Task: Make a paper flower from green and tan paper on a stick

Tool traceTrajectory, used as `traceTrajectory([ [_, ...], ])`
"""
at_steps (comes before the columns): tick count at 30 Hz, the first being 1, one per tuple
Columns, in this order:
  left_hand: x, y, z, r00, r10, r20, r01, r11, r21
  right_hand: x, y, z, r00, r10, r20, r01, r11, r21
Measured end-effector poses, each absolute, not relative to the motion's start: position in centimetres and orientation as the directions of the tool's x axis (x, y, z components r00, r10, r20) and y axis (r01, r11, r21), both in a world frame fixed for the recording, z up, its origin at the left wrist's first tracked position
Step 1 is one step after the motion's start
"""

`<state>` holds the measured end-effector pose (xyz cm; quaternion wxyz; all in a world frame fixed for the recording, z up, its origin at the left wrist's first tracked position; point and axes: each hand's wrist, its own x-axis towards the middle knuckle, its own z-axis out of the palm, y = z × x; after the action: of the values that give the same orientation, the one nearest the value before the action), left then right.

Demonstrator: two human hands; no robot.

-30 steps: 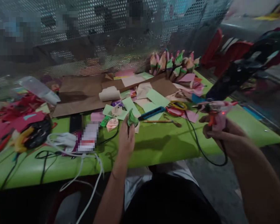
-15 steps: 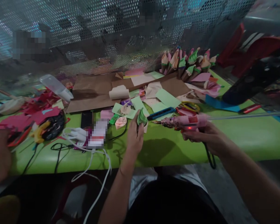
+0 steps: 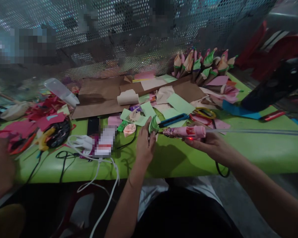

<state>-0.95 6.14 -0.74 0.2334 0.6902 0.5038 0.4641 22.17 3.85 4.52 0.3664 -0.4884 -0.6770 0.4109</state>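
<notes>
My left hand [image 3: 145, 145] is closed around a green paper ice cream cone [image 3: 153, 125], its swirled top facing up between thumb and fingers. In my right hand [image 3: 211, 145] is a pink hot glue gun [image 3: 185, 132] with a red light lit and a long clear glue stick [image 3: 253, 132] out of its back. The gun's nozzle points left and reaches the lower part of the green swirl; whether it touches cannot be made out. Just behind lies a blue utility knife [image 3: 173, 120]. A pale pink paper swirl [image 3: 129, 130] rests left of my left hand.
Several paper cones [image 3: 203, 66] stand at the back right. Brown paper [image 3: 96, 96] and green sheets [image 3: 181, 103] cover the middle. A power strip with white cables [image 3: 83, 143], a yellow glue gun [image 3: 46, 138] and another person's hand [image 3: 1, 165] are left. A dark bottle [image 3: 268, 86] lies right.
My right hand has brought the glue gun left, so its nozzle now meets the green swirl's base in view. My left hand has stayed nearly in place with the cone.
</notes>
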Motion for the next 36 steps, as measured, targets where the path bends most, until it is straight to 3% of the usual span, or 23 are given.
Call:
traceTrajectory([
  [17, -0.7, 5.9, -0.2, 0.072, 0.923, 0.377, 0.448, -0.367, 0.815, 22.1, 4.5, 4.3, -0.298, 0.936, 0.186, 0.487, 0.317, -0.814],
  [36, -0.8, 6.0, -0.4, 0.1, 0.914, 0.394, 0.465, -0.393, 0.793, 22.0, 4.2, 4.9, -0.281, 0.954, 0.104, 0.513, 0.241, -0.824],
])
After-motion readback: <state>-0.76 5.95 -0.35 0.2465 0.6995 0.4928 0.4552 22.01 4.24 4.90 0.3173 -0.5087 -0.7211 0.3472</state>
